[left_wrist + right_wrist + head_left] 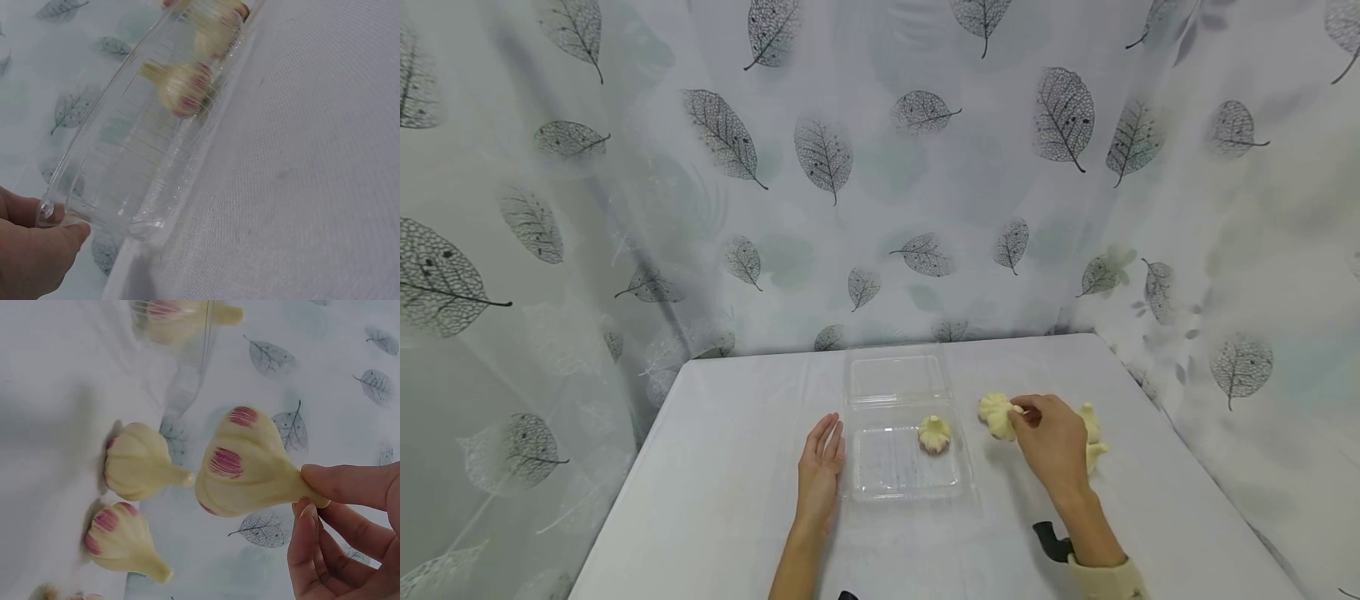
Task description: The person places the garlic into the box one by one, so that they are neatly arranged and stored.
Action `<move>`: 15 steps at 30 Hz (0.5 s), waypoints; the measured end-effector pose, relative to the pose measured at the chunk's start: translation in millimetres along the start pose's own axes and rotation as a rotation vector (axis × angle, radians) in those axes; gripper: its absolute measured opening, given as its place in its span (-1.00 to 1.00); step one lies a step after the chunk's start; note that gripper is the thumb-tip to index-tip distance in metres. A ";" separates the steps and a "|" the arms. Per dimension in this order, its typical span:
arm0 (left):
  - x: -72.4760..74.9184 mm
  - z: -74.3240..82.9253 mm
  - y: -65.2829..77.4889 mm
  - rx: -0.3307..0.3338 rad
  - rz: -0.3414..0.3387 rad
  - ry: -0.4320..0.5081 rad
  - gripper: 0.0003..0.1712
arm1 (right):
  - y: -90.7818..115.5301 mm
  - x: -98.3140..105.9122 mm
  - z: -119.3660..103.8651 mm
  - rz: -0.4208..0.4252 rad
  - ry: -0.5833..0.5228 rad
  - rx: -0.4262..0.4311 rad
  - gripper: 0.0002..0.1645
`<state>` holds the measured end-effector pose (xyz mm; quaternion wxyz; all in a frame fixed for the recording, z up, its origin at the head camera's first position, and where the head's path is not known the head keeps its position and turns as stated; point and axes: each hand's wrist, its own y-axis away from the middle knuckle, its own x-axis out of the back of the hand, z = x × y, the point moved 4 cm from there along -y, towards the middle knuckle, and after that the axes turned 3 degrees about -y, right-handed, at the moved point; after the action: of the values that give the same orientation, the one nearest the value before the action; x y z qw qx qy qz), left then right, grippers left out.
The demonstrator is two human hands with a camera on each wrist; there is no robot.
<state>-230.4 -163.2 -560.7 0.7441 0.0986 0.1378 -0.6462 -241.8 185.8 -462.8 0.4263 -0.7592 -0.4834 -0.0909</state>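
Currently grasping a pale garlic bulb (244, 469) by the stem, thumb and fingertips of the right hand (1052, 442) pinching only its narrow end, just right of the clear box (891, 467). Probably best to hold that pinch firm yet light, leaving the rounded body free and watching for a twist at the stem. Lift well above the box's right wall if crossing it, then lower gently, beside rather than onto the boxed bulb (934, 435). Meanwhile, gripping the box's left edge with the left hand (822, 471); steady without bending, given such thin-looking plastic. Leave the lid (897, 379) folded back, away from the wrists. Beyond, near the right hand, mind two loose bulbs (137, 461) on the white bench (722, 433), before a leaf-printed curtain (880, 208).
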 end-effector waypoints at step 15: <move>-1.2 0.7 -1.2 -0.020 -0.002 0.022 -0.26 | -7.9 -11.4 -27.6 -0.009 -0.052 0.018 -0.79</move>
<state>-231.7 -162.5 -559.6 0.7429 0.0980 0.1524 -0.6444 -246.6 159.3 -447.6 0.4199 -0.7553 -0.4984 -0.0688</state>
